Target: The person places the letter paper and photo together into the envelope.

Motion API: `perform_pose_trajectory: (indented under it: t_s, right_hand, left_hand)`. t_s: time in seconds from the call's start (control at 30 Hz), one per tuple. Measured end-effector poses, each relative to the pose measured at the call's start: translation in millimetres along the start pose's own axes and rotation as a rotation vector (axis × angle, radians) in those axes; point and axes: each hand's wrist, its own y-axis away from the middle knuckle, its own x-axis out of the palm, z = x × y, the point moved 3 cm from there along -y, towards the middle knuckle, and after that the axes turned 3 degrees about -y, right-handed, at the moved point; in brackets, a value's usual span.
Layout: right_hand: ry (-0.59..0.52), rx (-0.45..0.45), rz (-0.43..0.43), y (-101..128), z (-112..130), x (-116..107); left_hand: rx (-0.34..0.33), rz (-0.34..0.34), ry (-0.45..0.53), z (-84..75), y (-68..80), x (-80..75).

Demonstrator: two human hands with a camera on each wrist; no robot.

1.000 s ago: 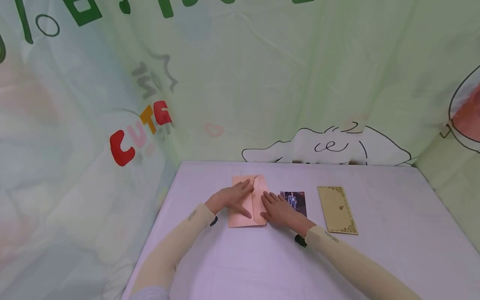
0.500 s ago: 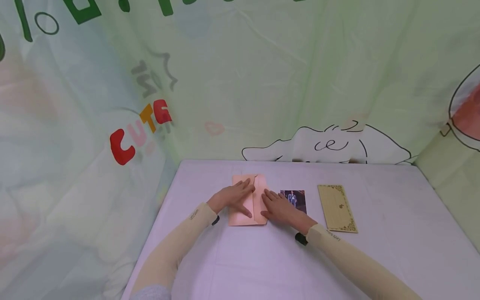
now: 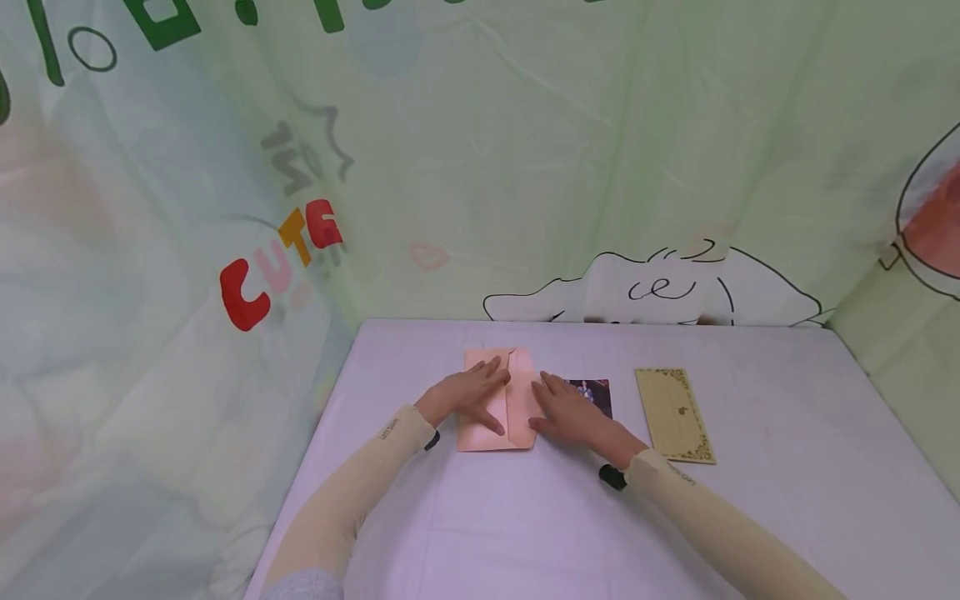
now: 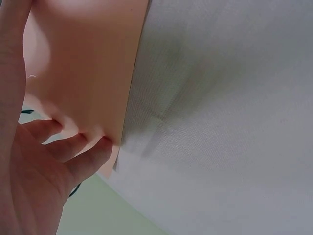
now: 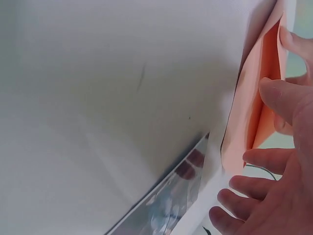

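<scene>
A pink envelope (image 3: 497, 402) lies flat on the white table (image 3: 525, 517), near its far edge. The left hand (image 3: 463, 394) rests on it with fingers straight, and the right hand (image 3: 572, 412), fingers also straight, touches its right flap. A photo (image 3: 594, 394) lies just right of the envelope, partly under the right hand, with a tan card (image 3: 673, 414) farther right.

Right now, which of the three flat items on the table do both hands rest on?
The pink envelope, leftmost. The left hand and right hand press it; the photo and tan card lie apart.

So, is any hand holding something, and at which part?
Nothing is gripped. Left hand and right hand lie flat on the pink paper envelope.
</scene>
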Motion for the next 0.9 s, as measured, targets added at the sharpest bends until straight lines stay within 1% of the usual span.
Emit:
perform_pose_trajectory:
  t_s: [0.27, 0.4, 0.63, 0.73, 0.83, 0.9]
  right_hand:
    - [0.001, 0.021, -0.046, 6.5, -9.6, -6.8]
    - [0.006, 0.02, -0.072, 11.1, -17.5, -8.0]
    - [0.024, 0.002, -0.17, 18.7, -31.2, -11.9]
    - [0.026, 0.009, -0.195, 22.2, -38.0, -15.5]
    - [0.016, 0.047, -0.197, 25.6, -46.8, -20.6]
    - [0.022, 0.089, -0.192, 27.2, -54.6, -23.4]
  left_hand:
    - [0.012, -0.019, 0.007, -0.1, 1.1, -0.6]
    - [0.006, -0.009, 0.015, -0.4, 2.1, -1.2]
    - [0.007, 0.006, 0.001, -1.3, 2.9, -2.6]
    - [0.007, 0.008, 0.002, -1.2, 2.7, -2.2]
    - [0.005, 0.013, 0.006, -1.2, 2.1, -1.9]
    - [0.005, 0.013, 0.008, -1.6, 1.9, -2.3]
